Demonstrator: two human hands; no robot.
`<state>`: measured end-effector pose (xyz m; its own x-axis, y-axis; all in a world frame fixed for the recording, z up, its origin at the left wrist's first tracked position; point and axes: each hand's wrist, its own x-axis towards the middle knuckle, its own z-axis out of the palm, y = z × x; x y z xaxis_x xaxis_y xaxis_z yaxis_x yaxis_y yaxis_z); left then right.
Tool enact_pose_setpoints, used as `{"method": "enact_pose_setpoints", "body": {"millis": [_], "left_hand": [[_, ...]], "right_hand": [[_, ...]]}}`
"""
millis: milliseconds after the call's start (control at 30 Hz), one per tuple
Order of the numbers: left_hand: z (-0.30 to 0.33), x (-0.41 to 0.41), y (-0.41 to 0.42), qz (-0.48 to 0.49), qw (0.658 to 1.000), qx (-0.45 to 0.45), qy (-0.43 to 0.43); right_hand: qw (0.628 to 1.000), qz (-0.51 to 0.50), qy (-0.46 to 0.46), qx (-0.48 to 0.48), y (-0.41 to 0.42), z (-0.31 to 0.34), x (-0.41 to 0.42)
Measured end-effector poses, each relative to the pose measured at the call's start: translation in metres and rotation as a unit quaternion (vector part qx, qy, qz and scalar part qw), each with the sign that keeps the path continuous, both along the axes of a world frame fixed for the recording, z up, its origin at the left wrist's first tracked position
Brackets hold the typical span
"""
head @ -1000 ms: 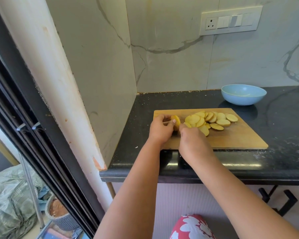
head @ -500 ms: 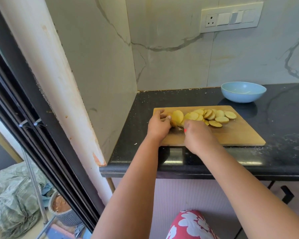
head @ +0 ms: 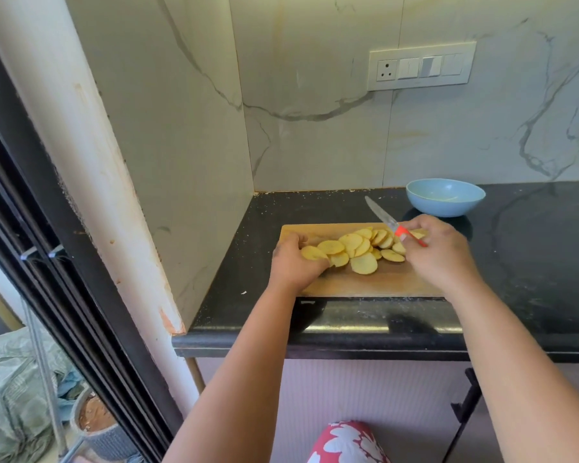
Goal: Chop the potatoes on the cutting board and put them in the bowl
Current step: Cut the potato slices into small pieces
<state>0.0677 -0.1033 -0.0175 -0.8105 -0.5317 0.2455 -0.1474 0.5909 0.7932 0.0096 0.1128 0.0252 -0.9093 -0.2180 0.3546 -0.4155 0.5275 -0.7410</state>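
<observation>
Left hand (head: 295, 262) cups the slices (head: 358, 250) at the board's (head: 375, 282) left edge, right hand (head: 438, 248) grips the knife (head: 386, 220) blade-out, so scooping toward the bowl (head: 446, 197) could easily nick fingers or spill slices.

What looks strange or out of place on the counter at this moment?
Little stands out. The potato slices lie in a loose overlapping pile on the cutting board, none off it. The right hand holds the knife with its blade pointing up and away. Pale crumbs speckle the black counter. The blue bowl sits upright.

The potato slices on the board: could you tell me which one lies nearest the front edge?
The large slice lying flat and alone, in front of the overlapping row.
</observation>
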Motion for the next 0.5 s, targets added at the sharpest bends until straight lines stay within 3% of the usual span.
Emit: {"method": "enact_pose_setpoints", "body": {"millis": [167, 267, 400, 500], "left_hand": [[-0.002, 0.002, 0.005, -0.006, 0.998, -0.053, -0.021], [-0.004, -0.002, 0.010, -0.010, 0.986, -0.162, -0.045], [0.006, -0.018, 0.029, -0.038, 0.916, -0.368, -0.158], [0.015, -0.034, 0.048, -0.061, 0.876, -0.386, -0.282]], "right_hand": [[0.996, -0.070, 0.033, -0.053, 0.007, -0.029, -0.043], [0.988, -0.144, 0.021, -0.056, 0.019, -0.039, -0.062], [0.992, -0.124, 0.004, -0.027, 0.018, -0.039, -0.075], [0.994, -0.099, -0.025, -0.029, 0.019, -0.038, -0.082]]}}
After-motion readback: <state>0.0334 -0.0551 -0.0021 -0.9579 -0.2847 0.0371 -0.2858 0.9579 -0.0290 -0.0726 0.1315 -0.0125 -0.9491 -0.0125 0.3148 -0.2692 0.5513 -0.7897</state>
